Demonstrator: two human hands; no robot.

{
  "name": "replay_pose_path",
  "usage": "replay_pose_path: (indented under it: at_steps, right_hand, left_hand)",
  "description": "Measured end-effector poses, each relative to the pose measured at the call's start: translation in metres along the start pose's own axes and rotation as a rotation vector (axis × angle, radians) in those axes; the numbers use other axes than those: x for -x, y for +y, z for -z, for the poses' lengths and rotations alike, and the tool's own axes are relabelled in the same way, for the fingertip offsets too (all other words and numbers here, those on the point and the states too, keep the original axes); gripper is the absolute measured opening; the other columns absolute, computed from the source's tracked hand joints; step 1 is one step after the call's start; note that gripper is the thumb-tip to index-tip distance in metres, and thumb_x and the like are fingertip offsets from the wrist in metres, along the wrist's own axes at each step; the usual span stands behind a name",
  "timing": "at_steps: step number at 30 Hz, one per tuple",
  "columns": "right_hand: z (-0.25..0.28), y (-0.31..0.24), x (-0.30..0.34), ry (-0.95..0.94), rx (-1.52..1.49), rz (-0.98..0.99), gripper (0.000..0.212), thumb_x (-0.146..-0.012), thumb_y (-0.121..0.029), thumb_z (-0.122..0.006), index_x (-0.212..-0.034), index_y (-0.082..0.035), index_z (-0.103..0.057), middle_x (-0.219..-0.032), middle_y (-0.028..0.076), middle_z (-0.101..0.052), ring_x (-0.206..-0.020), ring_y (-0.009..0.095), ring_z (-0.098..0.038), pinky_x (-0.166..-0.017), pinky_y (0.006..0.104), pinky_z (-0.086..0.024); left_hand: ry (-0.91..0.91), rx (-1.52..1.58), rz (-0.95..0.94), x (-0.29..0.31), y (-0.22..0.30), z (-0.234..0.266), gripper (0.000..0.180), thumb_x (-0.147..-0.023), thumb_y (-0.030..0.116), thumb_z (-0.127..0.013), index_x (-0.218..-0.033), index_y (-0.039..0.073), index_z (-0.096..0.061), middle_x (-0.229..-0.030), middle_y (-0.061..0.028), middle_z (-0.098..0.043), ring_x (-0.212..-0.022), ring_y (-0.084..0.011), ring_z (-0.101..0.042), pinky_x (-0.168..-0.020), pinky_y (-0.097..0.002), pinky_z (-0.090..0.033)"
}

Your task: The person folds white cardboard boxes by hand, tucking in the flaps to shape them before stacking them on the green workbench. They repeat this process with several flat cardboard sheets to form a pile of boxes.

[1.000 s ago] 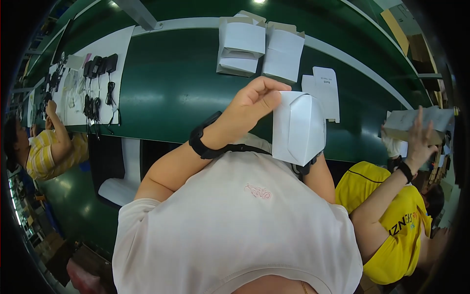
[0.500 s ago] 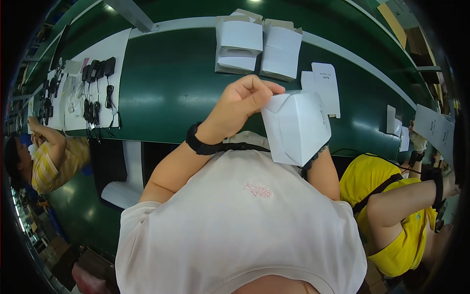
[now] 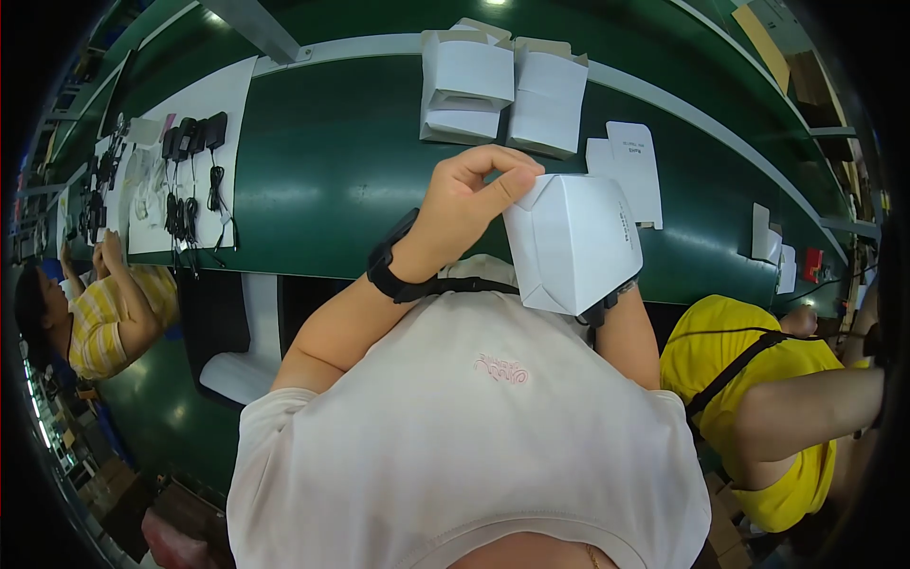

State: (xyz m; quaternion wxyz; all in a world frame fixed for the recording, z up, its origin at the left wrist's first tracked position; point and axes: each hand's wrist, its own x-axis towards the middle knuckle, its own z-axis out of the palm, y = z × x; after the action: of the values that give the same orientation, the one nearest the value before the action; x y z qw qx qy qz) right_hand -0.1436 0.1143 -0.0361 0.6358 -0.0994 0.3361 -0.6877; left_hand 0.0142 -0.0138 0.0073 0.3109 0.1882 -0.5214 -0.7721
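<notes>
A white cardboard box (image 3: 580, 242) is held up in front of my chest, one folded end facing left. My left hand (image 3: 482, 190) is closed at its upper left corner, thumb and fingers pinching the edge there. My right hand is hidden behind the box; only the wrist, with a dark band (image 3: 604, 305), shows below its right side, so its fingers cannot be made out. Beyond the box, a flat unfolded white carton (image 3: 633, 171) lies on the green table (image 3: 327, 180).
Folded white boxes (image 3: 548, 100) stand together at the table's far side. Black power adapters (image 3: 194, 137) with coiled cables lie on a white sheet to the left. A person in yellow (image 3: 730, 370) is close on my right; another in stripes (image 3: 114, 322) is at the left.
The box has turned slightly in my hands, and its folded end looks flatter. The person on the right has lowered an arm, and the carton they held up is out of view.
</notes>
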Motion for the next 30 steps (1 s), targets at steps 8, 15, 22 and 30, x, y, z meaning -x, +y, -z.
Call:
replay_pose_path:
  at_steps: [8, 15, 22, 30]
  right_hand:
    - [-0.018, -0.001, 0.001, 0.088, 0.329, -0.035, 0.035, -0.086, -0.021, -0.059, -0.114, -0.001, -0.052, -0.102, 0.009, -0.061, -0.090, 0.020, -0.061, -0.072, 0.0289, -0.054]
    - [0.002, -0.003, -0.007, 0.450, -0.013, -0.039, 0.040, -0.088, -0.024, -0.054, -0.120, -0.002, -0.048, -0.110, 0.012, -0.058, -0.096, 0.023, -0.060, -0.078, 0.0309, -0.052]
    - [0.063, 0.023, -0.007, 0.133, 0.086, 0.017, 0.045, -0.093, -0.026, -0.045, -0.129, 0.000, -0.038, -0.121, 0.015, -0.052, -0.105, 0.026, -0.055, -0.085, 0.0370, -0.049]
    - [0.079, 0.028, -0.028, -0.151, 0.528, 0.184, 0.043, -0.094, -0.029, -0.041, -0.126, -0.001, -0.040, -0.123, 0.014, -0.051, -0.110, 0.027, -0.051, -0.093, 0.0371, -0.043]
  left_hand:
    - [0.004, -0.410, -0.047, 0.002, 0.002, -0.004, 0.026, -0.089, 0.024, -0.058, -0.097, 0.000, -0.064, -0.088, -0.0038, -0.063, -0.078, -0.0090, -0.054, -0.070, -0.0223, -0.044]
    - [0.021, -0.118, 0.136, 0.003, -0.005, 0.007, 0.029, -0.091, 0.023, -0.054, -0.111, 0.002, -0.058, -0.096, -0.0061, -0.062, -0.085, -0.0118, -0.055, -0.075, -0.0243, -0.045]
    - [-0.341, -0.685, -0.200, 0.009, 0.003, 0.003, 0.135, -0.040, 0.057, -0.083, -0.141, 0.007, -0.010, -0.137, -0.0238, -0.026, -0.125, -0.0408, -0.027, -0.103, -0.0462, -0.027]
    - [-0.196, -0.834, -0.238, 0.013, 0.005, -0.002, 0.122, -0.049, 0.035, -0.084, -0.140, 0.006, -0.008, -0.133, -0.0232, -0.025, -0.123, -0.0412, -0.027, -0.102, -0.0469, -0.028]
